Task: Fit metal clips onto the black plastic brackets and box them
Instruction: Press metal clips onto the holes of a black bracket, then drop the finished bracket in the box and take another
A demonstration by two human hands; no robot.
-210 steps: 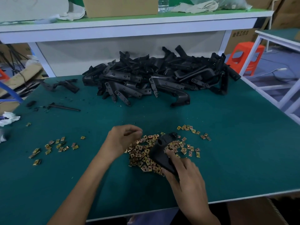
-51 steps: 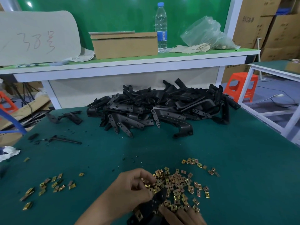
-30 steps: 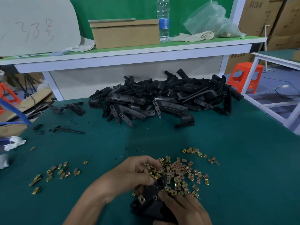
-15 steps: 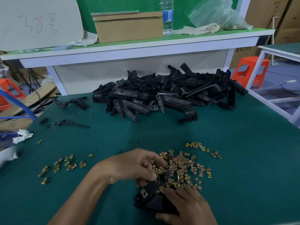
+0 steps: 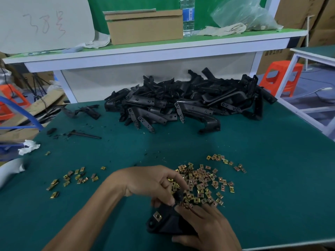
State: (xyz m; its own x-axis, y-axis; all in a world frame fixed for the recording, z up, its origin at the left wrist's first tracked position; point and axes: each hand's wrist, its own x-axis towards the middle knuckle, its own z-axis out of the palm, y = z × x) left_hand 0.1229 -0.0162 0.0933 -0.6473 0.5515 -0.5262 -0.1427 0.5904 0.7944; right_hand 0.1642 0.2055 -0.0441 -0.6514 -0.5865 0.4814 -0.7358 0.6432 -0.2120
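low at 6 o'clock on the table [image 5: 272, 178], the bracket [image 5: 166, 225] lies gripped by the right hand [image 5: 208, 229], one clip [image 5: 157, 216] seated at its 9 o'clock corner. the left hand [image 5: 152, 183], fingers curled, pinches its far tip. loose clips [image 5: 204, 182] crowd in from 1 o'clock, right up against both hands. a smaller scatter [image 5: 72, 178] sits at 9 o'clock, and the heap [image 5: 190, 104] of brackets at 12, well apart.
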